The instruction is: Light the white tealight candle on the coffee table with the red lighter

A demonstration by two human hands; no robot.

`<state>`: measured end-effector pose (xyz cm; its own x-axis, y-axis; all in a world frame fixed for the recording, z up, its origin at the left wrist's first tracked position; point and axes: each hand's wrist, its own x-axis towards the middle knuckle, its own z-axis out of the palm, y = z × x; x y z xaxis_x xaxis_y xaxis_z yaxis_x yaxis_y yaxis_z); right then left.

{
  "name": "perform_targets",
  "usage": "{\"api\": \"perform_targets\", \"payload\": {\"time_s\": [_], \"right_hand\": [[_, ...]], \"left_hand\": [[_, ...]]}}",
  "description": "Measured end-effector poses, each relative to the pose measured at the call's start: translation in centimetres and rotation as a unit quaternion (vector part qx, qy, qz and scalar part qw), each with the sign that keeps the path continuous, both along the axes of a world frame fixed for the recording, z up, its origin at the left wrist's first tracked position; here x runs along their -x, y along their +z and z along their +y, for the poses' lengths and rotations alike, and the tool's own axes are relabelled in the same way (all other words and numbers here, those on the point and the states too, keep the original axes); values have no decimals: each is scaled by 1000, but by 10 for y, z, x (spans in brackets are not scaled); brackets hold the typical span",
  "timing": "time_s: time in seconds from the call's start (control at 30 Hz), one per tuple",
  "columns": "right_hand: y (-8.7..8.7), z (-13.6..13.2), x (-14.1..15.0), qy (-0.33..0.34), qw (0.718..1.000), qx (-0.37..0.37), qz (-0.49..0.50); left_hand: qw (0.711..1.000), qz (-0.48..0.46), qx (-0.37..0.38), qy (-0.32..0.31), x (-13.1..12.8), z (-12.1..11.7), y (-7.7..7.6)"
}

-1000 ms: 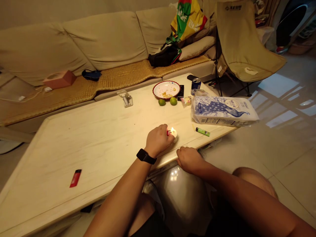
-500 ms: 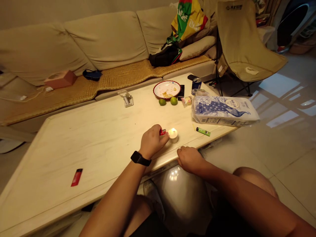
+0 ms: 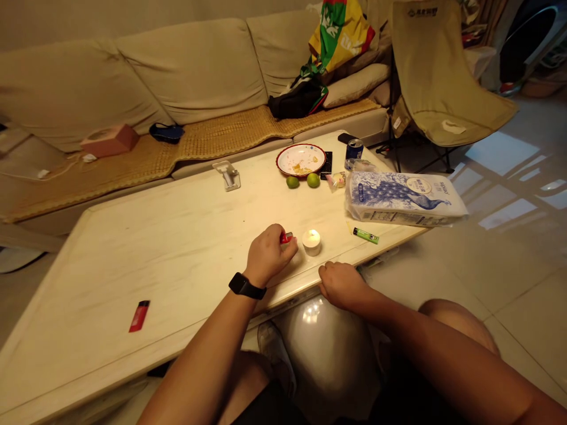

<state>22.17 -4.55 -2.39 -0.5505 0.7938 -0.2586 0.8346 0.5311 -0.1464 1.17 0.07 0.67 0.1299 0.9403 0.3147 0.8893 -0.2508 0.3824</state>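
My left hand (image 3: 268,255), with a black watch on the wrist, is closed round a red lighter (image 3: 285,238) just left of a small white candle (image 3: 312,241) that burns on the pale wooden table (image 3: 177,248). The lighter's tip stands a little apart from the candle. My right hand (image 3: 341,284) rests curled on the table's near edge, below the candle, with nothing visible in it.
A green lighter (image 3: 365,236) and a wrapped pack of tissue rolls (image 3: 403,198) lie to the right. Further back sit a plate (image 3: 300,159), two limes (image 3: 302,181), a can (image 3: 354,151) and a phone stand (image 3: 229,175). Another red lighter (image 3: 139,316) lies at left. A sofa (image 3: 177,94) stands behind.
My left hand has drawn the red lighter back to the left, away from the candle. The lighter's flame is out and the candle now burns alone. My right hand has stayed put.
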Motion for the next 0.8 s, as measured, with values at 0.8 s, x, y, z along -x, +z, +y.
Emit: {"api": "perform_targets", "payload": {"time_s": [0.8], "right_hand": [[0, 0, 0, -5, 1000, 8, 0]], "left_hand": [[1000, 14, 6, 14, 1, 0, 0]]}}
